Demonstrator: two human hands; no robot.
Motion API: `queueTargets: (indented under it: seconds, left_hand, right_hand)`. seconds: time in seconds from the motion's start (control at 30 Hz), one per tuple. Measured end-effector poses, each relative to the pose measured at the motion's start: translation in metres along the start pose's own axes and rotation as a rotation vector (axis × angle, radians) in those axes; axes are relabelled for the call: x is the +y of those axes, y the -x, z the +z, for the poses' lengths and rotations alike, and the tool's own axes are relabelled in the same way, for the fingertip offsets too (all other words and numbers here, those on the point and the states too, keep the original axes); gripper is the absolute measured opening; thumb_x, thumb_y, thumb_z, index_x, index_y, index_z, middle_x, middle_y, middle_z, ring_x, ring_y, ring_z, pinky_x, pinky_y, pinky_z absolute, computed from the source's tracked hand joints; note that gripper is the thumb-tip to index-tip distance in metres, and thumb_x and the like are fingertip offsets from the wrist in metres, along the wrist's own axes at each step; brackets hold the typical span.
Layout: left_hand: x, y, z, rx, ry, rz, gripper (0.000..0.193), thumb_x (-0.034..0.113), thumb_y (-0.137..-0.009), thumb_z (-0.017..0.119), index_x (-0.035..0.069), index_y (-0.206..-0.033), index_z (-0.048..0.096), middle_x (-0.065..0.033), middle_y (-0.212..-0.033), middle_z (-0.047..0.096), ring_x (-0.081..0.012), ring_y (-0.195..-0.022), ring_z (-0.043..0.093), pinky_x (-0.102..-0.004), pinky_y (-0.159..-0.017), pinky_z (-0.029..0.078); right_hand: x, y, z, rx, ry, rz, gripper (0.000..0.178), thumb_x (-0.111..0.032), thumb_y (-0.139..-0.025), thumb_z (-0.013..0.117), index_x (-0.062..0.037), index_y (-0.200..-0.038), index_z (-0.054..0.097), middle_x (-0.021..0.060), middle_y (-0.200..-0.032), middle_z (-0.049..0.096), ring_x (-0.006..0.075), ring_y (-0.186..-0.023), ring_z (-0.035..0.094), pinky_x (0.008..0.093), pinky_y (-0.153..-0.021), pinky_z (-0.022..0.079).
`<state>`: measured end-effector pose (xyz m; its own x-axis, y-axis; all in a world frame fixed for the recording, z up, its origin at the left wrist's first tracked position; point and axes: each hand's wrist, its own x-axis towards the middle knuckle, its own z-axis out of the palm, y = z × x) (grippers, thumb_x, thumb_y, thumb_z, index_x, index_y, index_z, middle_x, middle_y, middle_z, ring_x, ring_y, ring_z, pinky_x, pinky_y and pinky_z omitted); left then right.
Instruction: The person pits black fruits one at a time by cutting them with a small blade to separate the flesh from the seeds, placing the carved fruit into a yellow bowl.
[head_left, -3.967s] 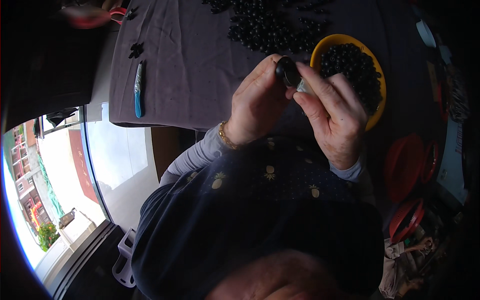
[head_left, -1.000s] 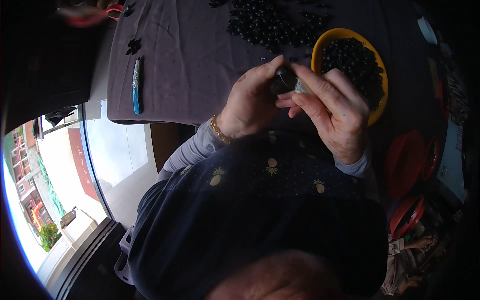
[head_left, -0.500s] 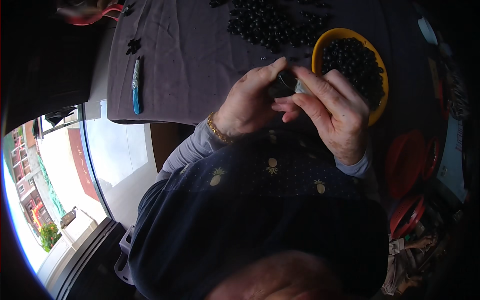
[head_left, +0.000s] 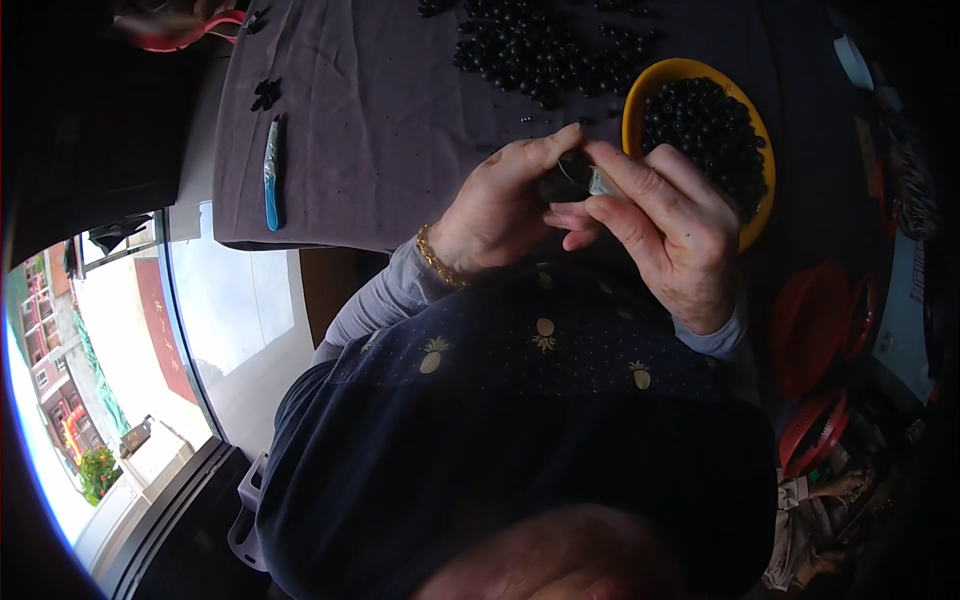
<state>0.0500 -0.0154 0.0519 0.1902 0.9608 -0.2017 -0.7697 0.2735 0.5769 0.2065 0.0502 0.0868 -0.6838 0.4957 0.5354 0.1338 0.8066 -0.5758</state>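
Both my hands meet in front of my chest, close to the table's near edge. The thumb and fingers of my left hand (head_left: 488, 208) are closed on a small dark rounded piece (head_left: 568, 182). My right hand (head_left: 685, 235) pinches a small pale piece (head_left: 602, 183) against the dark one's right side; its kind is partly hidden by the fingers. Just beyond my right hand stands a yellow bowl (head_left: 633, 125) full of small round black pieces (head_left: 700, 125) that look like beads.
More black pieces (head_left: 530, 50) lie heaped on the dark tablecloth (head_left: 330, 150) at the far middle. A slim blue-handled tool (head_left: 272, 185) and a small black cluster (head_left: 266, 95) lie at left. Red baskets (head_left: 808, 330) stand at right, and a bright window (head_left: 235, 290) at left.
Both hands keep their hold and nearly the same place. The dark piece has turned slightly between my fingers, and my left thumb has shifted a little.
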Motion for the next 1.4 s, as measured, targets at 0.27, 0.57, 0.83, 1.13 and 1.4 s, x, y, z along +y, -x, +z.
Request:
queueTargets:
  seconds: [0.27,0.57,0.83,1.13,1.4]
  left_hand:
    - [-0.001,0.001,0.005,0.042,-0.019,0.028,0.042,0.038,-0.097,0.043,-0.001,-0.092,0.058,-0.0041,-0.067,0.052,-0.0143,-0.055,0.045,-0.0301,-0.055,0.043]
    - [-0.005,-0.014,-0.023,-0.464,0.230,0.020,0.039,0.035,-0.097,0.042,0.001,-0.104,0.059,-0.0043,-0.078,0.060,-0.0118,-0.062,0.049,-0.0273,-0.055,0.040]
    - [-0.004,-0.004,0.015,0.046,-0.047,0.164,0.033,0.033,-0.099,0.039,0.005,-0.100,0.055,-0.0001,-0.089,0.053,-0.0085,-0.078,0.047,-0.0254,-0.073,0.041]
    - [-0.017,-0.004,-0.002,-0.061,-0.103,0.266,0.031,0.026,-0.098,0.040,0.002,-0.113,0.053,-0.0038,-0.104,0.056,-0.0119,-0.095,0.053,-0.0265,-0.086,0.041]
    - [-0.026,-0.012,0.001,-0.038,-0.040,0.265,0.019,0.024,-0.099,0.043,0.008,-0.102,0.054,0.0039,-0.093,0.054,-0.0043,-0.087,0.048,-0.0220,-0.079,0.039]
  right_hand:
    - [0.002,0.003,0.002,0.007,-0.012,0.034,0.036,-0.013,-0.074,0.075,0.0000,-0.106,0.064,0.0007,-0.070,0.058,0.0095,-0.058,0.060,0.0202,-0.048,0.049]
    - [0.001,0.005,-0.010,0.036,-0.095,0.139,0.036,-0.008,-0.077,0.073,-0.0014,-0.111,0.063,0.0042,-0.079,0.059,0.0100,-0.070,0.059,0.0206,-0.056,0.047]
    - [0.008,0.005,0.011,0.208,0.050,-0.108,0.040,0.007,-0.067,0.074,0.0020,-0.106,0.065,0.0059,-0.091,0.058,0.0152,-0.077,0.061,0.0225,-0.061,0.057]
    - [0.003,0.007,0.015,0.221,0.190,-0.171,0.036,0.006,-0.066,0.075,0.0003,-0.101,0.068,0.0073,-0.091,0.058,0.0169,-0.077,0.061,0.0242,-0.063,0.056]
    - [0.006,0.008,0.018,0.276,0.176,-0.118,0.031,0.008,-0.068,0.073,0.0003,-0.097,0.068,0.0081,-0.090,0.058,0.0174,-0.077,0.061,0.0248,-0.062,0.055]
